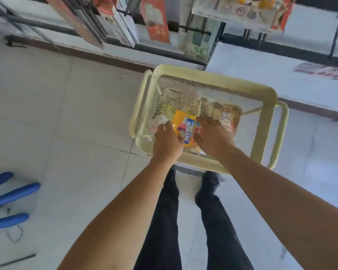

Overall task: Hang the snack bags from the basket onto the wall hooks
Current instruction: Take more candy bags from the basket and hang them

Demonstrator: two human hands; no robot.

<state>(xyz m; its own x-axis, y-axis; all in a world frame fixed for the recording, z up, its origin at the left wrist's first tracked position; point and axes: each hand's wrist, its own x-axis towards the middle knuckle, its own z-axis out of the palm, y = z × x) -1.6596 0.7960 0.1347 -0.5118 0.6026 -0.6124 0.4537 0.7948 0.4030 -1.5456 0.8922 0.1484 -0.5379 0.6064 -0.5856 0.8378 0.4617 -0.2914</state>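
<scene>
Obs.: your yellow mesh basket [215,77] sits on the tiled floor [66,114] just ahead of your feet, presumably set low so you can bend over and take bags out from above. Both arms reach down into it. Your left hand [167,141] and right hand [213,137] flank the orange snack bag [185,127] that lies on top of the pile, near the basket's front left. Grip, left: fingers curled onto the bag's left edge, touching it. Grip, right: fingers curved over the right edge; the fingertips are turned under, so you cannot tell how firmly either side is clamped. Judgement: a two-sided hold keeps the slack packet flat for lifting. Another reddish snack bag [225,115] lies behind the right hand, against the mesh. Hanging goods on wall hooks [195,32] show blurred at the top, well apart from the basket. A blue plastic stool [10,199] stands at far left.
</scene>
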